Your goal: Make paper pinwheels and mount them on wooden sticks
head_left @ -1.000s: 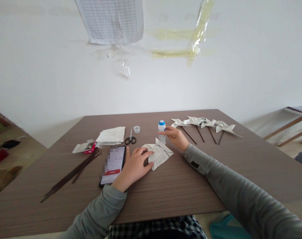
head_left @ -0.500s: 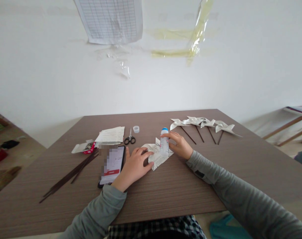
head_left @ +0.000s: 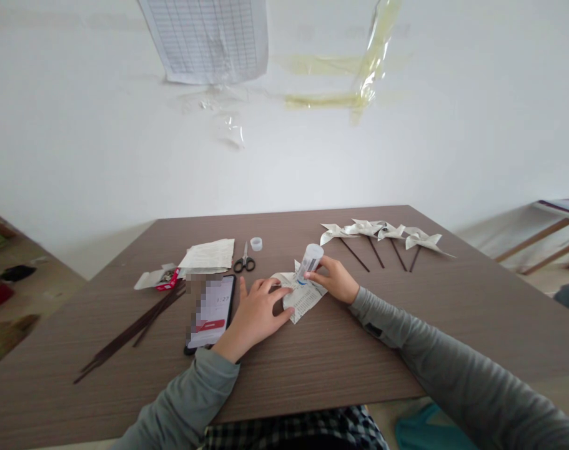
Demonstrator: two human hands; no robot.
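Note:
My right hand (head_left: 339, 279) grips a clear glue bottle (head_left: 311, 255) between thumb and fingers. The bottle is tilted upside down, its blue tip low against a piece of folded printed paper (head_left: 305, 304). My left hand (head_left: 256, 316) has its fingers spread, the tips resting on the left part of that paper. Beneath the fingers and the bottle, part of the paper's folds is hidden.
Scissors (head_left: 244, 264) and a small translucent cap (head_left: 257, 244) lie behind my left hand. Left of it are a phone (head_left: 211, 315), stacked paper (head_left: 209, 255), a small red box (head_left: 167, 279) and dark sticks (head_left: 129, 331). Several paper pinwheels (head_left: 422, 239) on sticks lie back right.
My right hand has turned the glue bottle over, so its blue end went from the top to down at the paper. My left hand stays almost in place.

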